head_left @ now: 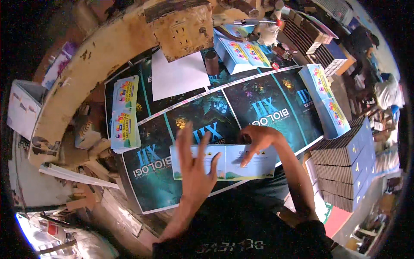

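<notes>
A light blue printed sheet (250,167), wide and low with a crease or join down its middle, lies before me on dark poster sheets. My left hand (196,172) is over its left half, fingers spread and slightly blurred; whether they touch the paper is unclear. Over the right half, my right hand (263,140) has one digit stretched down onto the print and the others bent near the far edge. Those bent fingers are partly hidden, but no grip on the paper shows. Whether the sheet is single or several layers cannot be made out.
Stacks of light blue booklets stand left (125,129), right (332,116) and far (237,52). White paper (179,77) lies beneath a worn wooden box (183,32), beside a dark cylinder (211,62). Dark blue book piles (345,164) rise at the right. A curved wooden frame (77,77) borders the left.
</notes>
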`<state>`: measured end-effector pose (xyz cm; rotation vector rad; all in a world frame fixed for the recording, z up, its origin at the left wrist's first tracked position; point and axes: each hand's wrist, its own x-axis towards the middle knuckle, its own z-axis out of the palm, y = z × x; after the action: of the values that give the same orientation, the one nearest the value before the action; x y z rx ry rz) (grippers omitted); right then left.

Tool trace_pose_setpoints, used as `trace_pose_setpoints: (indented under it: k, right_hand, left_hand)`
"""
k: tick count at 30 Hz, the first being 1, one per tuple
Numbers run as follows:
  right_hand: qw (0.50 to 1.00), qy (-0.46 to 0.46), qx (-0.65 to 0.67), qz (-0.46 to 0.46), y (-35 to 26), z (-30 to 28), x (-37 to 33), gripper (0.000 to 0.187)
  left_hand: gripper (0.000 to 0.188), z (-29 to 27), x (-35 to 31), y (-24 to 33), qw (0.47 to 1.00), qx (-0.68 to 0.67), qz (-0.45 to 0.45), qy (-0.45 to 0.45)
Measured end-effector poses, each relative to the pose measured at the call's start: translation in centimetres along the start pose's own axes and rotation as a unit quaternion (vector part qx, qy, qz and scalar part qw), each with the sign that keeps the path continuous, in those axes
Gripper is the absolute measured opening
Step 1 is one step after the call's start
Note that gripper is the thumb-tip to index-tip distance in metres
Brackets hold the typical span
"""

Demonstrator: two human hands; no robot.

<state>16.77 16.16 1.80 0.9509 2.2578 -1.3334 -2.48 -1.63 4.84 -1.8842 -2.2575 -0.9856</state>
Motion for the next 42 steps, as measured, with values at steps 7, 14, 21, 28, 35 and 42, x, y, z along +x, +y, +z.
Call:
trace_pose_setpoints:
  k: [7, 14, 21, 28, 35, 42]
  right_hand:
    - [0.996, 0.029, -0.068, -0.045, 0.8, 0.7, 0.4, 0.086]
    - [0.890, 0.437, -0.092, -0.087, -5.1, -10.3, 4.3, 0.077]
    - [0.857, 0.477, -0.074, -0.180, -3.4, -14.5, 16.9, 0.055]
    - [0.897, 0.343, 0.022, -0.278, -4.4, -8.9, 12.4, 0.021]
    - [0.877, 0.359, 0.213, -0.238, -1.7, -6.4, 4.8, 0.018]
    - [0.865, 0.187, 0.333, -0.326, -10.0, -3.0, -5.6, 0.051]
  left_hand:
    - [0.045, 6.5, 1.3, -1.2, 0.990, 0.054, 0.103, -0.077]
    - [0.042, 7.3, 1.5, -1.6, 0.991, 0.067, 0.084, -0.078]
    - [0.022, 8.2, 0.9, -2.9, 0.990, -0.101, 0.050, -0.081]
    - [0.016, 7.7, 0.2, -4.7, 0.965, -0.249, 0.077, -0.038]
    - [0.013, 7.7, 0.6, -4.0, 0.964, -0.253, 0.070, -0.046]
    - [0.013, 7.7, 0.5, -3.9, 0.967, -0.245, 0.064, -0.028]
